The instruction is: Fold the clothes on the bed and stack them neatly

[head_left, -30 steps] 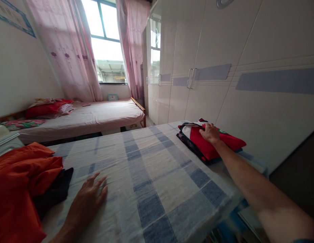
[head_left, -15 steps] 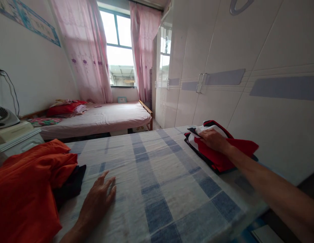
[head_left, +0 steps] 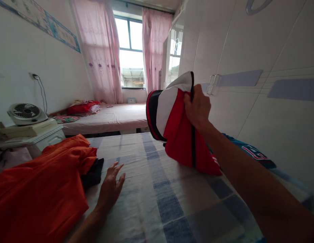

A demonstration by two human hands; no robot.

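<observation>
Gripped by its edge, a red, white and black garment (head_left: 179,135) hangs from my right hand (head_left: 198,105) above the right part of the bed. Its lower end hangs close to the sheet; I cannot tell whether it touches. Behind my right forearm lies a teal garment (head_left: 255,152) with white and red lettering, partly hidden. My left hand (head_left: 111,180) is over the checked sheet (head_left: 136,202), fingers apart and holding nothing. Just left of it, an orange garment (head_left: 45,182) is heaped over a dark cloth (head_left: 94,173).
White wardrobe doors (head_left: 248,111) line the right side. A second bed (head_left: 113,118) with red and patterned cloths (head_left: 83,108) stands below the window. At left, a small fan (head_left: 27,113) rests on a box atop a white cabinet (head_left: 49,138).
My right hand has lifted the red, white and black garment off the right-hand pile and brought it leftward, uncovering the teal garment. My left hand stays open; the view has shifted left.
</observation>
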